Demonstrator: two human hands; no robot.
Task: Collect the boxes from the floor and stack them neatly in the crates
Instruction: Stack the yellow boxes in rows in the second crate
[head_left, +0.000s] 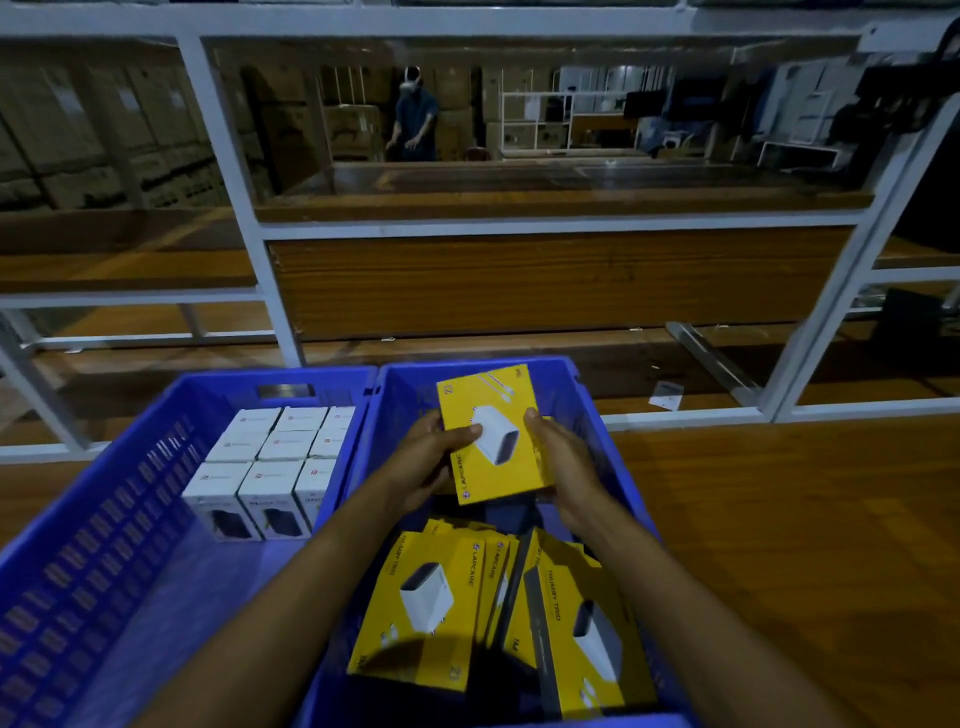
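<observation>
Over the right crate (597, 415), left hand (426, 462) and right hand (558, 457) both grip one yellow box (493, 436) — squaring it, likely, before stacking beside the leaning ones (431, 608).

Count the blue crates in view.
2. The left blue crate holds white boxes; the right blue crate, touching it, holds yellow boxes. Both hands grip one yellow box above it.

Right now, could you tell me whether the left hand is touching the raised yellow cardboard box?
Touching. The head view shows the left hand with its thumb pressed on the yellow box's face, fingers behind its left edge.
</observation>
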